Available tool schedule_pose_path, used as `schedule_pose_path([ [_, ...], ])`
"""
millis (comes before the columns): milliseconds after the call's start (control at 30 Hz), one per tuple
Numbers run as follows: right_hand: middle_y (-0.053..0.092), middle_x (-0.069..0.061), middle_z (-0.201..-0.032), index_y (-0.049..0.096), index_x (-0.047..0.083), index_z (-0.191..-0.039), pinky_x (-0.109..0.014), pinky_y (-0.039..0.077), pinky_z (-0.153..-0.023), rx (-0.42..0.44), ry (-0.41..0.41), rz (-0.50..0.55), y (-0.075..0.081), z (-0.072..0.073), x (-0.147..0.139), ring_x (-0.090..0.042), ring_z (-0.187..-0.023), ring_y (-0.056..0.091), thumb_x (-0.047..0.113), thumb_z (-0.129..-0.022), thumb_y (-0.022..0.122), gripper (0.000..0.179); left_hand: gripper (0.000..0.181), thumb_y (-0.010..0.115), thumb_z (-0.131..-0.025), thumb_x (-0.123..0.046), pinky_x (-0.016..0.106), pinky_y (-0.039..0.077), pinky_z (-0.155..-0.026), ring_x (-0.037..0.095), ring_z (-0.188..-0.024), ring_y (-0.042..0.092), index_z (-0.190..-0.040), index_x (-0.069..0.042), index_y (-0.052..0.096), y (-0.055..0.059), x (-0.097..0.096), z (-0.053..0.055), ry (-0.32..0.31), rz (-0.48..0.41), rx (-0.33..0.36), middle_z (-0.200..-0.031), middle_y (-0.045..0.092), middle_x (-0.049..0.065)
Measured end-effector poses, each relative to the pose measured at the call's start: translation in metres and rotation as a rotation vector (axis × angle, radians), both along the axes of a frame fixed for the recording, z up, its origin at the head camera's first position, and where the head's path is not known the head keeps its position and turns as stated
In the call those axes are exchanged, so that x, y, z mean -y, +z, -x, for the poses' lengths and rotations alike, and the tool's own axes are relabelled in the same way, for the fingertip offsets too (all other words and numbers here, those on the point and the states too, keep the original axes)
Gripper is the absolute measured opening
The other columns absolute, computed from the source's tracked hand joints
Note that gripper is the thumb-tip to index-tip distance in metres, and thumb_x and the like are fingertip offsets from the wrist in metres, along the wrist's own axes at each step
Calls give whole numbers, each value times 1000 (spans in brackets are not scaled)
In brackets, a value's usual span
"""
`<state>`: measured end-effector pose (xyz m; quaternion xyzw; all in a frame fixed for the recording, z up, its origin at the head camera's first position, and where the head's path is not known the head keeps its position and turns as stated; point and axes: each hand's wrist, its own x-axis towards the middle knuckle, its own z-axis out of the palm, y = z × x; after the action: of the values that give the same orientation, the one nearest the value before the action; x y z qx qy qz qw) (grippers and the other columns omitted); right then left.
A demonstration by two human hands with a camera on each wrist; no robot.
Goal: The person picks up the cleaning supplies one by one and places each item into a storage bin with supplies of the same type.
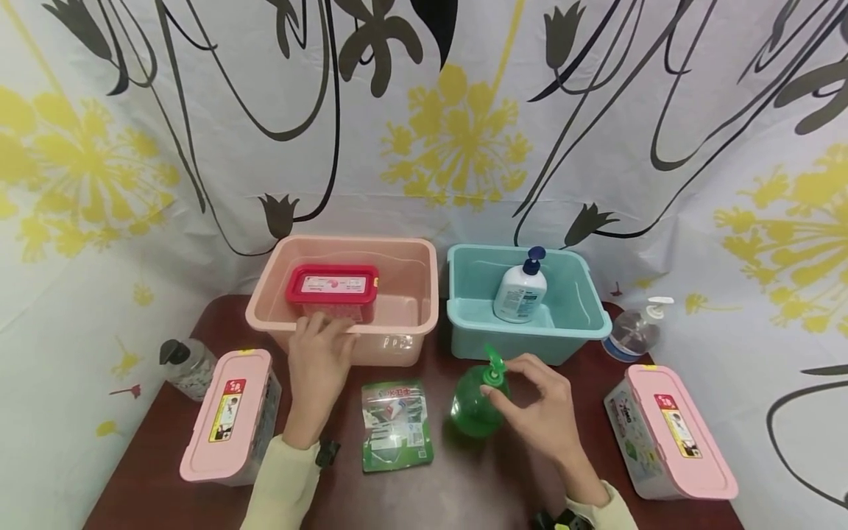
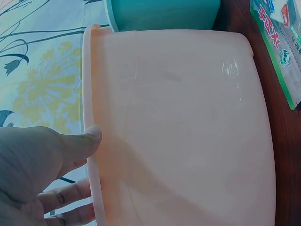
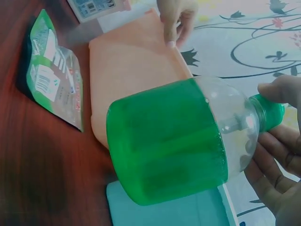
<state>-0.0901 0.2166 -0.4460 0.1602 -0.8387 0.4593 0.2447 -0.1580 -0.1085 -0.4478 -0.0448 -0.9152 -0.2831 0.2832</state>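
Green pump bottle (image 1: 475,408) is at nine o'clock of the right hand (image 1: 545,405), directly beside it, in front of the two bins. This hand pinches its green cap (image 3: 271,113), with the thumb on one side and the fingers on the other. The long axis of the bottle runs nearly vertical, pump end up; if the base touches the desk (image 1: 464,489), I cannot tell. The right hand is the nearer one; the left hand (image 1: 321,361) is well apart, at ten o'clock, and grips the near rim of the pink bin (image 1: 391,349).

From the bottle, the blue bin (image 1: 513,342) opens at one o'clock, just behind, and the pink bin lies at ten o'clock, farther away. The near wall of the blue bin stands between the bottle and the inside of that bin, where a white pump bottle (image 1: 520,300) already occupies the middle. In the pink bin, a red-lidded box (image 1: 333,285) sits toward the left.

At nine o'clock of the green bottle, near it, a green pouch (image 1: 396,427) lies flat. A clear pump bottle (image 1: 631,335) stands at two o'clock, and a pink-lidded box (image 1: 682,434) at three o'clock, both well apart.
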Motion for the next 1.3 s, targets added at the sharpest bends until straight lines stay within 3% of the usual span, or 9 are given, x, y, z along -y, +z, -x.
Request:
schedule_pose_path([
  [233,72,7,-94,76,22,-103,-20,52,-85,23,-5,-9,13,10,-3,-7,-92,67,12,-75,91,33,30,87,-82,-21,54,48,-86,35,-99,58,-110,-13,80,1,-1,0,9,-8,15,-105,71,14],
  [433,73,7,-96,76,21,-104,-16,56,-80,29,2,5,23,20,-3,-5,-92,67,13,-77,91,32,30,87,-82,-22,53,48,-87,35,-100,58,-111,-14,80,2,-1,1,9,-7,22,-106,71,14],
  [967,74,-1,-95,75,12,-100,-13,52,-87,-53,-6,-3,57,47,-5,1,-92,66,6,-73,91,32,31,87,-81,-22,55,47,-88,36,-101,58,-110,-13,80,3,-1,1,7,-20,23,-106,71,15],
  [1300,73,-4,-93,76,9,-99,-15,54,-86,-91,37,46,76,63,-14,-5,-90,66,-1,-72,90,31,30,87,-81,-22,53,47,-87,35,-99,58,-109,-12,80,2,-2,0,13,-17,10,-104,71,15],
])
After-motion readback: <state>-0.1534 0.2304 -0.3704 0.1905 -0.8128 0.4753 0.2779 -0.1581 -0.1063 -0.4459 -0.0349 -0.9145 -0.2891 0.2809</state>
